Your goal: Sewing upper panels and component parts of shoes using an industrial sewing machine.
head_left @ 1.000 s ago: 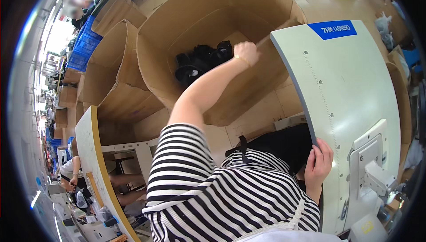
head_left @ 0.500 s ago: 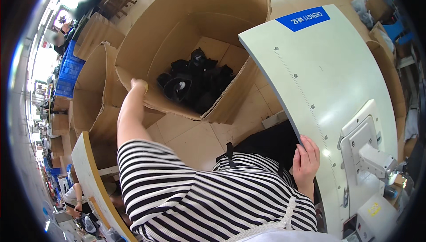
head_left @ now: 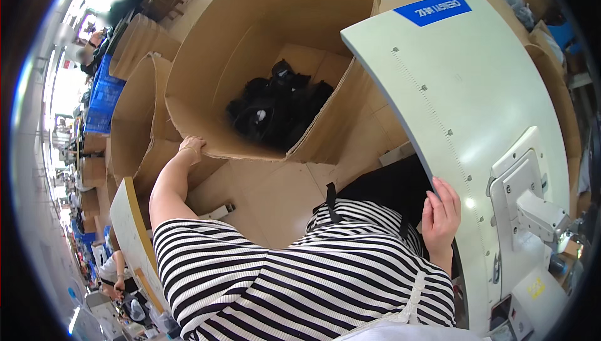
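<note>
A large open cardboard box (head_left: 213, 59) stands on the floor ahead of me, with several black fabric pieces (head_left: 266, 106) heaped at its bottom. Some of these show small white patches; their exact kind is unclear. My left hand (head_left: 193, 145) is at the box's near left corner, its fingers curled over the rim. On the right, my right hand (head_left: 442, 216) rests against the edge of a pale sewing-machine table (head_left: 451, 84). Its fingers are stretched out and nothing is held.
Another open cardboard box (head_left: 133, 122) stands left of the large one, with blue crates (head_left: 104, 100) behind it. A wood-edged tabletop (head_left: 133, 222) lies at my left. White machine parts (head_left: 532, 216) rise from the right-hand table. A person works farther off at lower left.
My left hand has drawn back toward me, from over the box's left side to its near rim. My right hand stays at the table edge. The whole view has shifted slightly.
</note>
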A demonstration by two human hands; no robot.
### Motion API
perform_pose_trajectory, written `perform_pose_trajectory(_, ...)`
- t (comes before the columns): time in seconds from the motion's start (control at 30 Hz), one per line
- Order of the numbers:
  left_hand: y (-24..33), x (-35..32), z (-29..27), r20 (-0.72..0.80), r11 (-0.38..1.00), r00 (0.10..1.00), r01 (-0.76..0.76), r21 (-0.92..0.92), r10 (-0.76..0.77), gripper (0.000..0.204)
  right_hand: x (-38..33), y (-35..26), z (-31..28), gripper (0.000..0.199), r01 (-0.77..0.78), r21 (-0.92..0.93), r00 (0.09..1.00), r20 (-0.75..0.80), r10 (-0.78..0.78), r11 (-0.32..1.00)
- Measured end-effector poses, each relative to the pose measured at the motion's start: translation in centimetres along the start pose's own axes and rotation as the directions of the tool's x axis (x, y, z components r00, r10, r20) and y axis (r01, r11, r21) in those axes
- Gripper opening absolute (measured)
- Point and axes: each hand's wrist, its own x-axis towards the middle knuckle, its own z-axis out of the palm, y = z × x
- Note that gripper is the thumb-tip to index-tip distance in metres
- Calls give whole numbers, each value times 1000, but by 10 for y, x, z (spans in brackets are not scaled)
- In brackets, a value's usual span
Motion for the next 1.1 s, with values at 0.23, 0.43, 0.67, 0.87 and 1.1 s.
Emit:
perform_pose_trajectory(0.23,118,19,-107,725,989,678,13,149,-119,24,0,3,-3,11,20,17,1000,-2,-20,1000)
perform_pose_trajectory(0.43,269,35,-172,717,944,615,-181,-275,327,65,-2,-1,1,10,6,15,1000,-17,-6,1000)
perform_pose_trajectory(0.67,340,43,-167,346,655,747,-155,-739,568,93,2,-6,2,9,-16,-12,1000,18,16,1000)
perform_pose_trajectory(0.87,280,93,-81,151,-111,564,403,-908,812,68,31,-6,5,10,-189,24,982,16,189,982)
perform_pose_trajectory(1.1,282,290,84,315,185,802,458,-869,-508,86,69,-6,27,13,-266,8,963,-30,266,964)
